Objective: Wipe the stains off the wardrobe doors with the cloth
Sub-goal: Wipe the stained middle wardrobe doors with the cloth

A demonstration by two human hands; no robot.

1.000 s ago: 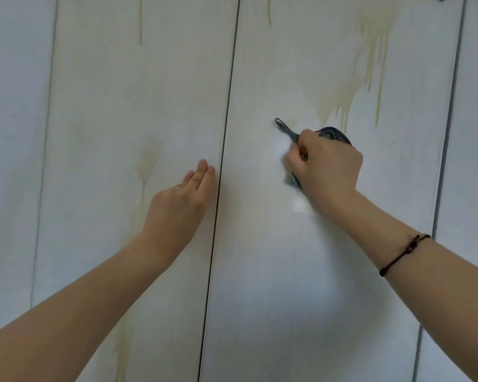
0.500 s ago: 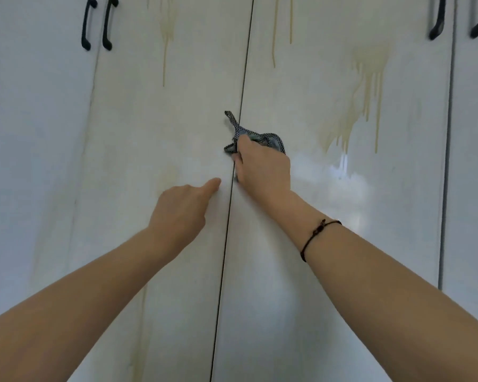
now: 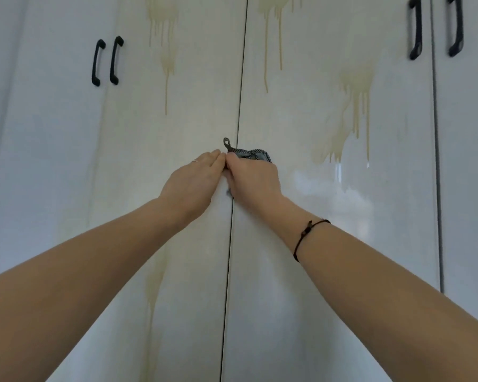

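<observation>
Head view: cloth [image 3: 255, 155] balled at seam [image 3: 239, 92], stains [image 3: 355, 86] remain

Right hand [image 3: 253, 179] grips the cloth, balled, on the door [image 3: 301, 271] just right of the seam. Left hand [image 3: 195, 180] sits just left of the seam, fingers near straight, holding nothing, tips touching the right hand. Risks: small contact patch smears; loop [image 3: 226, 142] snags in the seam; stains above-right of the seam get missed.

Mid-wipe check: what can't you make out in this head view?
- cloth: mostly hidden under the right hand, head view.
- left hand fingertips: against the right hand; contact with the cloth unclear.
- top stains: cut off by the upper edge.
- lower stain: partly hidden by the left forearm.
</observation>
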